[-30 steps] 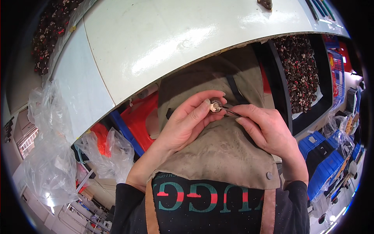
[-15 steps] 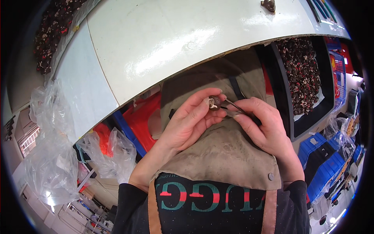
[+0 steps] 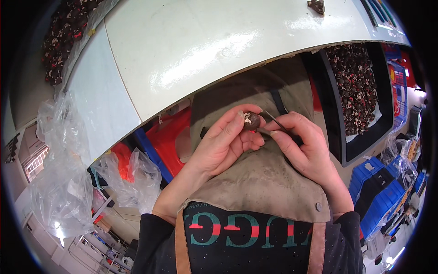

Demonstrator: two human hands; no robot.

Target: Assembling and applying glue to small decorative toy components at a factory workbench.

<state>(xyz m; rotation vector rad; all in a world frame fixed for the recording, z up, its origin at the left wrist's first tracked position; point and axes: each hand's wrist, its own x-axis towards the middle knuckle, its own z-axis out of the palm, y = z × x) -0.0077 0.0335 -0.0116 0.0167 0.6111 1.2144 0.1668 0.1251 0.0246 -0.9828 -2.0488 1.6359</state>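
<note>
Between the thumb and fingers of my left hand is a small round dark brown piece with a white raised detail on its left side and a bit of red below. My right hand grips a slim dark tool with thin metal prongs that look like tweezers. Its upper tip points up and left, close to the piece; I cannot tell whether it touches. Both hands are above my lap, over a brown apron, just in front of the table edge.
A white table curves across the front, with a small brown object on it. On the right, a black tray holds many similar brown pieces. Blue crates stand below it. Plastic bags hang at left; more pieces lie far left.
The brown piece has turned in my left fingers, so its red part shows below. The tool's upper tip has swung upward, a little away from the piece.
</note>
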